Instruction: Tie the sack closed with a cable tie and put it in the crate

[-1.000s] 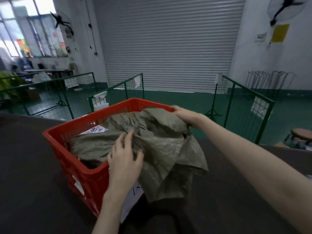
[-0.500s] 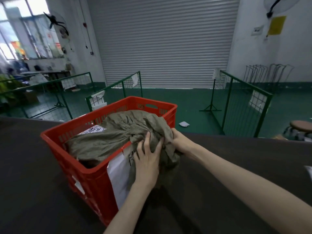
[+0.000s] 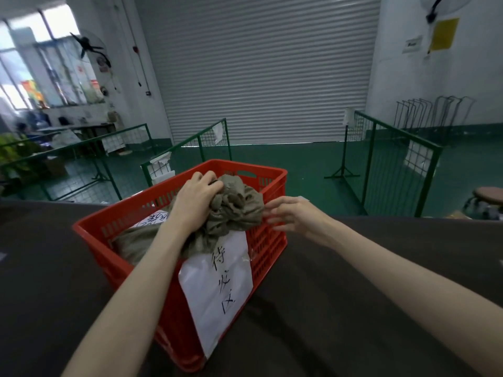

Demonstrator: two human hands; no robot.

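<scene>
An olive-green woven sack [image 3: 234,210] lies in a red plastic crate [image 3: 272,240] on a dark table. Its loose top is bunched into a wad over the crate's near right side. My left hand [image 3: 197,198] grips that bunched fabric from the left, fingers closed into it. My right hand [image 3: 294,214] hovers just right of the wad over the crate's right wall, fingers spread, fingertips touching or nearly touching the cloth. No cable tie shows in this view.
A white paper sheet [image 3: 220,284] with handwritten characters hangs on the crate's near side. Another written label [image 3: 153,219] lies on the sack inside. The dark table [image 3: 353,308] surrounds the crate. Green wire fences [image 3: 394,164] and a roller door stand beyond.
The sack's hanging top has been gathered up from over the crate's side into a wad. My left hand moved up and onto it; my right hand let go and opened.
</scene>
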